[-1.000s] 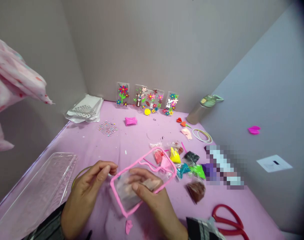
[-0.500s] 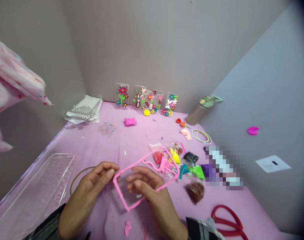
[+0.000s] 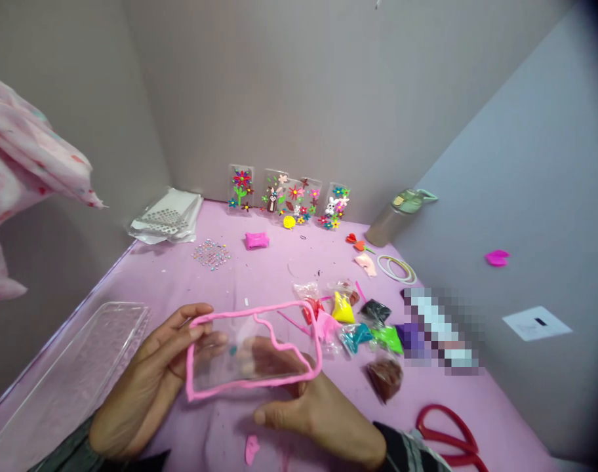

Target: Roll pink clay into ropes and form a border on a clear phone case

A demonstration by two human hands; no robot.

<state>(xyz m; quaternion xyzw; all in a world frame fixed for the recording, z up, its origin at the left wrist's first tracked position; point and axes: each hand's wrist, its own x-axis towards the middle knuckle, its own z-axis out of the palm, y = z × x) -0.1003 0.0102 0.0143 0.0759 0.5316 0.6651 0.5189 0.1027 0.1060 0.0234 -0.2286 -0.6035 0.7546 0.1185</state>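
Both of my hands hold a clear phone case [image 3: 240,354] edged with a pink clay strip, lying lengthwise above the purple table [image 3: 259,275]. My left hand [image 3: 146,380] grips its left end, thumb on top. My right hand [image 3: 313,406] supports it from beneath on the right, and its fingers show through the clear plastic. Small bags of coloured clay [image 3: 358,321] lie just beyond the case, and a bit of pink clay [image 3: 252,449] rests on the table below it.
A clear plastic tray [image 3: 73,373] sits at the left. Red scissors [image 3: 446,436] lie at the lower right. Decorated cases [image 3: 289,196] lean on the back wall, with a bottle [image 3: 397,213], rings [image 3: 397,267], a pink clay lump [image 3: 256,239] and a gem sheet [image 3: 211,252] nearby.
The case has turned from a tilted, diagonal pose to lying lengthwise and shifted left. My right hand went from on top of it to underneath.
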